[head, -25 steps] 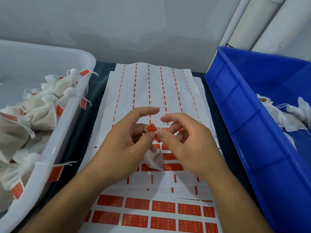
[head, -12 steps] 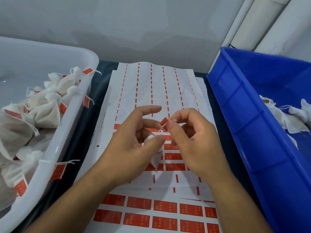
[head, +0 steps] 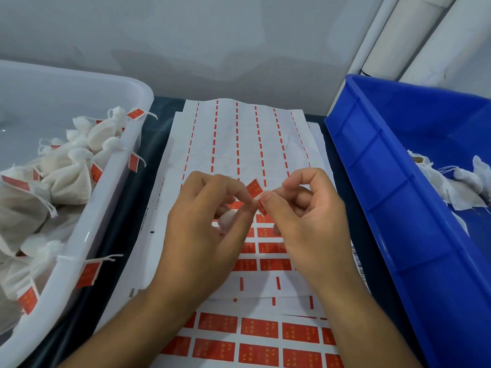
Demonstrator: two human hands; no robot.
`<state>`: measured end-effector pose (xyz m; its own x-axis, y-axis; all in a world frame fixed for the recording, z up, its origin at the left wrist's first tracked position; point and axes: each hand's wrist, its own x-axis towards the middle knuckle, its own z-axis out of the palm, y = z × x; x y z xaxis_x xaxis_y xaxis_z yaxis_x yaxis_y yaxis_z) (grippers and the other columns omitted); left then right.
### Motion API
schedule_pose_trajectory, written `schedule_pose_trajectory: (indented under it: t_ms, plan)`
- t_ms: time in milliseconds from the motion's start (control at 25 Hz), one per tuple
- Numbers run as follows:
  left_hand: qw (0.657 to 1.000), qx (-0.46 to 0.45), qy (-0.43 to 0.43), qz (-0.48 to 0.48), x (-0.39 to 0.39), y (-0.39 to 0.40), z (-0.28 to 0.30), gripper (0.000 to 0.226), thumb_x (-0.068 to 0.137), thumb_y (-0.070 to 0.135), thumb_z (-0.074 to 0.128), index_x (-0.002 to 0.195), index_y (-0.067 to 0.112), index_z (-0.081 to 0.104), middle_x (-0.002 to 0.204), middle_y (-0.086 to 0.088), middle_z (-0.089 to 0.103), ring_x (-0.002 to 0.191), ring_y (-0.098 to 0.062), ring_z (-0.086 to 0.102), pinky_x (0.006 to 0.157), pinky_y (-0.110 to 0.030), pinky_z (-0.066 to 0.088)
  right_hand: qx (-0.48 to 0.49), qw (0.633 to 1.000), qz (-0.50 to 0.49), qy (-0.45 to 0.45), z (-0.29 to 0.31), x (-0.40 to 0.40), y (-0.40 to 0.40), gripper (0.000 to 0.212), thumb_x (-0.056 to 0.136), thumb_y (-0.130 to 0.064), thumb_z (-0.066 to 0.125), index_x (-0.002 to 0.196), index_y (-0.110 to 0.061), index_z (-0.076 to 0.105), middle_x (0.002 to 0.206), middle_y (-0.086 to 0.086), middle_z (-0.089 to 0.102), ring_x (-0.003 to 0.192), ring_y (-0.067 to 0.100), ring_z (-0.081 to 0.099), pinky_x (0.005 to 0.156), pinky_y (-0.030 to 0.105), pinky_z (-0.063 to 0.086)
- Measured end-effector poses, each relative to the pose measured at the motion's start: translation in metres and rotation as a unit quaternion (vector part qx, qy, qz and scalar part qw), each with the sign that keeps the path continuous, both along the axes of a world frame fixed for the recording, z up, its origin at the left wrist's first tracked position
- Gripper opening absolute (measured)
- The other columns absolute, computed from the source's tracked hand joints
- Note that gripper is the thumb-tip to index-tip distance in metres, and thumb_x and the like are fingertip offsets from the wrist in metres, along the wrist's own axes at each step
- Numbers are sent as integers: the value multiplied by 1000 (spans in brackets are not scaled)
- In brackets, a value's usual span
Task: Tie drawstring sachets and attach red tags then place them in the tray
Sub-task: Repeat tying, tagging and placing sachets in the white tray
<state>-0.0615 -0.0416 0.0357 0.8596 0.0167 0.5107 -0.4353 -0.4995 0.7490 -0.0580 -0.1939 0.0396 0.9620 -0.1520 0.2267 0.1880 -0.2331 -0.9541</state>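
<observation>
Left hand [head: 204,221]: my grip is pinched on the red tag [head: 254,187], and the small sachet [head: 227,218] sits under my curled fingers.
Right hand [head: 305,219]: my thumb and finger clamp on the tag's near end.
Tag axis: tilted, far-left to near-right, between both grips.
Tray [head: 111,187]: on the left, my left hand is nearer.
Next: I think to fold the tag closed.

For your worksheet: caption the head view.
Both hands, left hand and right hand, pinch a red tag above sticker sheets.
</observation>
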Motion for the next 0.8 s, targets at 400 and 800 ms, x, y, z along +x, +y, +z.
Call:
schedule_pose_trajectory:
  t_ms: [400,800]
  plan:
    - [999,15,33,5,2,3,-2,11,89,34,69,99,39,67,87,24,57,92,3,56,75,-2,43,-85,995,18,-51,3,-1,-1,21,92,-34,75,92,-32,53,87,-14,72,72,17,71,64,27,62]
    - [989,-74,125,-16,6,4,-3,11,89,47,56,89,40,64,85,20,61,91,-4,59,70,-9,47,-141,987,78,-22,5,2,-6,18,93,-57,64,110,-56,61,107,-34,67,98,-2,68,70,10,56]
